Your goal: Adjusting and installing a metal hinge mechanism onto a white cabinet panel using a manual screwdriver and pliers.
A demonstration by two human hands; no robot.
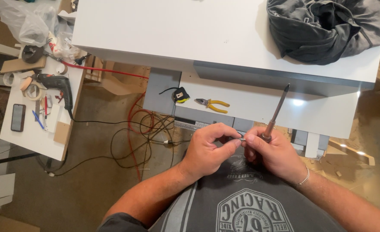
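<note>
The left hand is curled nearly closed, its thumb and forefinger pinched on a small metal piece – too small to tell what it is – held just in front of the person's chest. The right hand is closed as well: its fingers wrap the handle end of 1 screwdriver, whose shaft slants up and to the right over the white panel, tip in the air. The right thumb and forefinger meet the same small piece, so the 2 hands touch at their fingertips. A thin bracelet sits on the right wrist.

On the panel beyond the hands lie 1 pair of yellow-handled pliers and, just left of them, 1 tape measure in black and yellow – near each other but apart. Above them is a larger white board with 1 dark grey garment bundled at its right end.

To the left stands a small white table, well apart from the hands. On it I count 1 drill, 1 phone lying flat, and at least 2 rolls of tape, with clear plastic bags at the far end. Black and red cables loop over the floor between the table and the panel
</note>
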